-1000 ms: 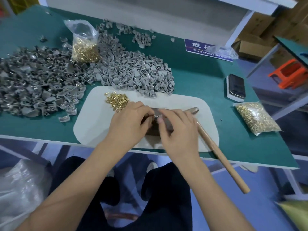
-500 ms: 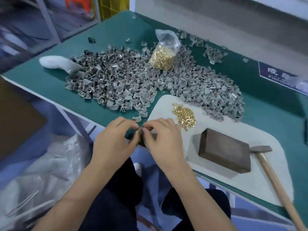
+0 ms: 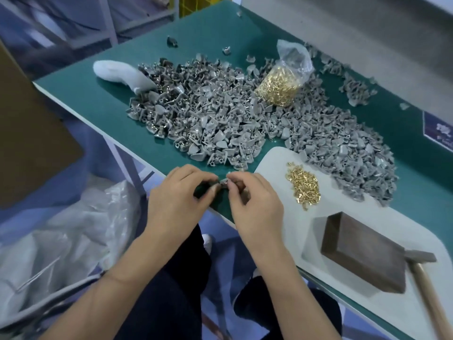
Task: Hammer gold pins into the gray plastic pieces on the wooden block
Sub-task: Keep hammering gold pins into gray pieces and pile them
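Two hands: left hand (image 3: 179,200) and right hand (image 3: 255,204) both pinch one small gray piece (image 3: 223,184) at the desk (image 3: 103,94) edge.
Handling: looks light, stiff, fiddly; I'd hold its sides.
Block (image 3: 362,251): bare, hammer (image 3: 426,285) beside it.
Pins (image 3: 304,186): loose pile nearby.
Farther: big gray heap (image 3: 208,123), bag of pins (image 3: 282,87). Nothing's in the way.

Single head cam, looks fwd and down, close over the green table (image 3: 103,99). Angled toward table's left edge.
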### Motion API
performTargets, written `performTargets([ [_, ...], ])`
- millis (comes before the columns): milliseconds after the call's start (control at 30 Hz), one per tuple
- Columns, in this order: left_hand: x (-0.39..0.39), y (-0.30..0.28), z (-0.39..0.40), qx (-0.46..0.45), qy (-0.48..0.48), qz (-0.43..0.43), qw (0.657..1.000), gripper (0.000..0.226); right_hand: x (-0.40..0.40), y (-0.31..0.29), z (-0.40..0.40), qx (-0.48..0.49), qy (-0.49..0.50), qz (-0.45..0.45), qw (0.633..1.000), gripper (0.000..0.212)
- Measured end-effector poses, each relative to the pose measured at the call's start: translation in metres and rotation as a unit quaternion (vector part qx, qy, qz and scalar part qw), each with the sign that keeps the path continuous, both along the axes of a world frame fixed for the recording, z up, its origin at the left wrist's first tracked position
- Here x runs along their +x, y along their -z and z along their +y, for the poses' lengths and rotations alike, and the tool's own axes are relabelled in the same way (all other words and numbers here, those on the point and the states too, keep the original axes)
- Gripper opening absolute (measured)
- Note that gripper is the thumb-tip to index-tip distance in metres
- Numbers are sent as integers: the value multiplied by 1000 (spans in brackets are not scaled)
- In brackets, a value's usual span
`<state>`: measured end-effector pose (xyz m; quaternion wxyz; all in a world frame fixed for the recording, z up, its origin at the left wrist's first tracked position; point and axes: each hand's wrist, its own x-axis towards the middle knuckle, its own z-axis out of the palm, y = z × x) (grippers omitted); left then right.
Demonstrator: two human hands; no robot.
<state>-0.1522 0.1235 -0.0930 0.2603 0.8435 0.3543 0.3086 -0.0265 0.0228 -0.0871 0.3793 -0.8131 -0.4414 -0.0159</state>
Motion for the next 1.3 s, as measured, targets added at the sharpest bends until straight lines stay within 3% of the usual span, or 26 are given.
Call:
performTargets([
  [133, -9, 5, -7, -7, -6, -37, 999, 8, -1, -7, -10, 83, 18, 38, 996, 17],
  [267, -3, 1, -17, 9, 29, -65, 997, 5, 16, -24, -34, 79, 56, 37, 995, 14],
  [467, 34, -11, -45, -28, 161, -75, 984, 6, 70, -55, -86, 28, 130, -11, 991, 14],
  [600, 71, -21, -60, -35, 210, -20, 977, 9, 105, -59, -120, -25, 215, -13, 976, 11],
  [733, 115, -29, -69, -41, 258, -14, 965, 8, 128, -51, -136, -72, 239, 50, 967, 13],
  [833, 150, -34, -61, -36, 238, -2, 971, 9, 132, -43, -136, -111, 259, 73, 957, 9],
  [967, 187, -39, -30, -16, 165, 62, 984, 21, 131, -40, -134, -144, 251, 38, 957, 14],
  [1133, 210, -36, -16, -1, 223, 115, 968, 21, 132, -42, -135, -151, 240, 32, 958, 18],
  [1300, 220, -35, -15, 42, 207, 155, 965, 22, 134, -41, -135, -161, 236, 40, 957, 20],
])
